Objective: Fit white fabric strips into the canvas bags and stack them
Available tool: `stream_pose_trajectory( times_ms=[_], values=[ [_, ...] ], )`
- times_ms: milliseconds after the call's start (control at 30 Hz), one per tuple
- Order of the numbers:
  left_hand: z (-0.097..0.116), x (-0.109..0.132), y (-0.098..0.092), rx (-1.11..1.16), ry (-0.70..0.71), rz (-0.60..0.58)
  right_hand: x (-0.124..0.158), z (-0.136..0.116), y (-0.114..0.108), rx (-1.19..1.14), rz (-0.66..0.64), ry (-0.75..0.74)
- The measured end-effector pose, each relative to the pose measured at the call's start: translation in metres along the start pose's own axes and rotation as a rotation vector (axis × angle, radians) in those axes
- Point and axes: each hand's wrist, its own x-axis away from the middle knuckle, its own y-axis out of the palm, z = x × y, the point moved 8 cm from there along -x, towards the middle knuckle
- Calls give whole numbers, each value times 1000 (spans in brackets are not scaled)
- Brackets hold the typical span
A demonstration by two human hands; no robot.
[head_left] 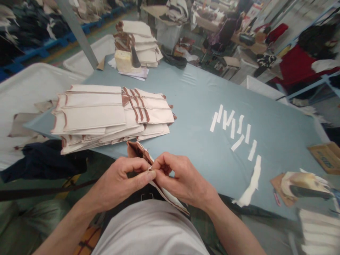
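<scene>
My left hand and my right hand meet at the table's near edge, thumbs and forefingers pinched together. Between them is a cream fabric piece with brown trim, gripped by its edge. Its brown end sticks out beyond my fingers, and the cream part slants down toward my body. What exactly lies between the fingertips is too small to make out. Just beyond my left hand, a pile of similar cream fabric pieces with brown edges and brown straps lies on the blue-grey table.
Several short white strips lie to the right, with a longer white strip nearer. A cardboard box and a pink-handled tool are at the right. Another fabric stack stands at the back; white bins flank the left.
</scene>
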Motion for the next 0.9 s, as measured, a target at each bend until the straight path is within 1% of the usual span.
stream_pose_trajectory(
  times_ms=[100, 233, 400, 600, 733, 800, 900],
  values=[
    [0, -1, -1, 12, 29, -14, 0, -2, -1, 48, -5, -21],
    [1, -1, -1, -15, 62, -17, 0, 1, -1, 76, -12, 15],
    [2, 2, 1, -73, 90, -50, 0, 5, -2, 43, 5, 27],
    [-4, 7, -3, -84, 85, -83, -2, 10, -2, -26, -14, 66],
    [-9, 6, -3, -5, 42, -92, -5, 13, -3, -59, 18, 82],
    [-13, 3, -4, 48, 3, -53, -6, 15, -2, -64, 25, 83],
    [-16, -2, -7, 84, -16, 62, -8, 15, 0, -45, 33, 70]
  ],
)
